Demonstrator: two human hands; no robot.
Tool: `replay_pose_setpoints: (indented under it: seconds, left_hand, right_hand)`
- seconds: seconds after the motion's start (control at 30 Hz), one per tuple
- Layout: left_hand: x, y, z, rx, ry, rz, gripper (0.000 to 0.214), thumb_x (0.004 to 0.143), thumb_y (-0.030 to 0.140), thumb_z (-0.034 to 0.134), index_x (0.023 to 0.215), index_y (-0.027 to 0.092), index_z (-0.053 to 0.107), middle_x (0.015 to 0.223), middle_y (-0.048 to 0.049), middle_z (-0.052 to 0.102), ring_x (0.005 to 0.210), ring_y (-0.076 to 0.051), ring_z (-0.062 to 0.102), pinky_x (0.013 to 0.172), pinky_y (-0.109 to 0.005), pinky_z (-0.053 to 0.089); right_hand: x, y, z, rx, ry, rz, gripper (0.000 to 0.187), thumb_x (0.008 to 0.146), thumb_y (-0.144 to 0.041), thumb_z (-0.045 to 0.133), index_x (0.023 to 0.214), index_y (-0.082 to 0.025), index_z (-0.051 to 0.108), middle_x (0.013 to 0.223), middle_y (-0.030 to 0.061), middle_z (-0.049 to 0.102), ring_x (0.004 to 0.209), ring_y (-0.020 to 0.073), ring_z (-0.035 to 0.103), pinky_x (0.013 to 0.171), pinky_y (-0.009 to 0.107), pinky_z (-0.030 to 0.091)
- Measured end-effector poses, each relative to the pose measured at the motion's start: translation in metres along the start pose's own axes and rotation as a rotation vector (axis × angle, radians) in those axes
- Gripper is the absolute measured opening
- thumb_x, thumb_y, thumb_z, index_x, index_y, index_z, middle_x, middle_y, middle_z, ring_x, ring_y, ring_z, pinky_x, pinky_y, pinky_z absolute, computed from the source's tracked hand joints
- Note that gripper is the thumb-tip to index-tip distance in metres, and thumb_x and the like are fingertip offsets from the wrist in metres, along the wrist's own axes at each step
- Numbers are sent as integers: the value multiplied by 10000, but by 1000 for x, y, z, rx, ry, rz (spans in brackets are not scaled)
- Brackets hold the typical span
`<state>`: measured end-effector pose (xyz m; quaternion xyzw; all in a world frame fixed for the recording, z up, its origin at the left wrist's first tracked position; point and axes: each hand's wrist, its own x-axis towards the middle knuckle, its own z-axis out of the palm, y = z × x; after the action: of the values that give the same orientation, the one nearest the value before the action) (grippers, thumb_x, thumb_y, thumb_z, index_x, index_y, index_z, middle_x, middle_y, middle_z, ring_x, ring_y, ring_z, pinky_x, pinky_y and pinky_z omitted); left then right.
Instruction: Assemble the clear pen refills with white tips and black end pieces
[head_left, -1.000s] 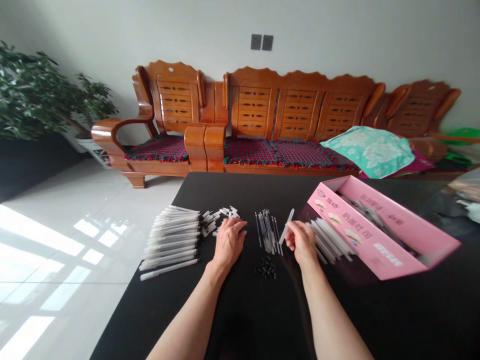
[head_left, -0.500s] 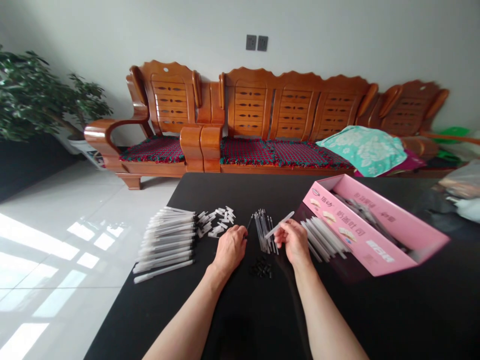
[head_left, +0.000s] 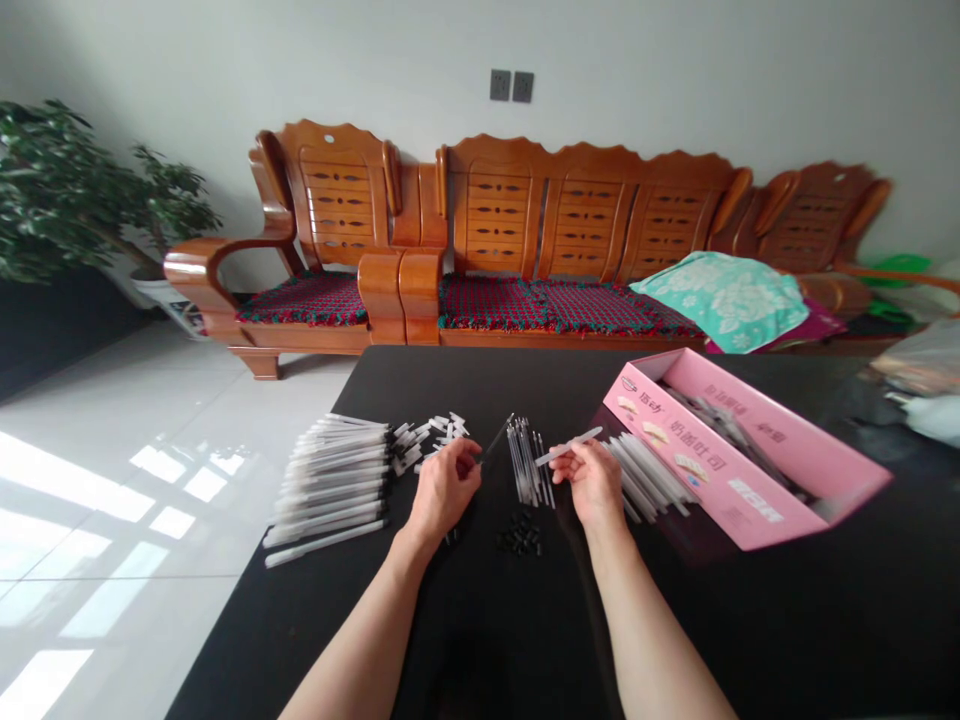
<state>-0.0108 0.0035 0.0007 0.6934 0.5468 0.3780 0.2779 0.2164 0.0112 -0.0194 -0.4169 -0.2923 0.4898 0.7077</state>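
Note:
My left hand point(head_left: 448, 487) pinches the lower end of a dark pen refill point(head_left: 498, 436), whose tip points up and away. Between thumb and fingers my right hand point(head_left: 590, 480) holds a whitish pen barrel point(head_left: 570, 446), tilted up to the right. Several pen refills point(head_left: 527, 462) lie side by side on the table between the hands. Closer to me is a small heap of black plugs point(head_left: 523, 536). White pen caps point(head_left: 451, 427) lie scattered beyond my left hand. By my right hand rests a row of empty-looking pen barrels point(head_left: 651, 474).
Capped pens point(head_left: 330, 480) are stacked at the left edge of the black table point(head_left: 495, 640). A pink box point(head_left: 720, 450) holding more pen parts stands on the right. Behind the table are a wooden sofa point(head_left: 585, 215) and a potted plant point(head_left: 97, 200).
My left hand has moved left and slightly toward me with the refill, which now shows more fully. The barrel in my right hand has turned flatter and shifted slightly right.

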Motion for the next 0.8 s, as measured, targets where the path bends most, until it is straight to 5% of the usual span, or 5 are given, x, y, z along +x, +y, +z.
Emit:
replay_pose_setpoints:
  seconds: [0.13,0.27,0.6,0.8]
  left_hand:
    - [-1,-3,3,-268,-152,35,157,804,212,605,941,171,671,736,-4,651,634,-124,577,592,-214,422]
    - [-5,-3,12,-305,-230,69,147,818,219,600,931,166,677,751,-11,642,661,-123,567,609,-213,418]
    - [-6,-3,13,-315,-283,76,127,824,232,621,910,161,682,734,-11,614,670,-121,542,620,-213,415]
    - [-5,0,20,-659,-312,-51,198,806,294,698,914,139,639,716,-9,614,610,-103,541,570,-205,414]
  right_hand:
    - [6,-2,-8,116,49,-22,144,671,-233,714,748,-137,640,668,93,752,512,182,693,423,247,565]
    - [11,-2,-14,173,96,-43,116,698,-220,695,750,-123,659,677,98,754,535,181,704,461,252,588]
    - [9,-3,-13,158,90,-46,104,700,-216,696,740,-128,657,664,92,752,528,176,698,453,248,584]
    - [5,-3,-8,129,8,8,106,695,-218,713,740,-142,653,656,75,750,483,166,677,424,250,578]
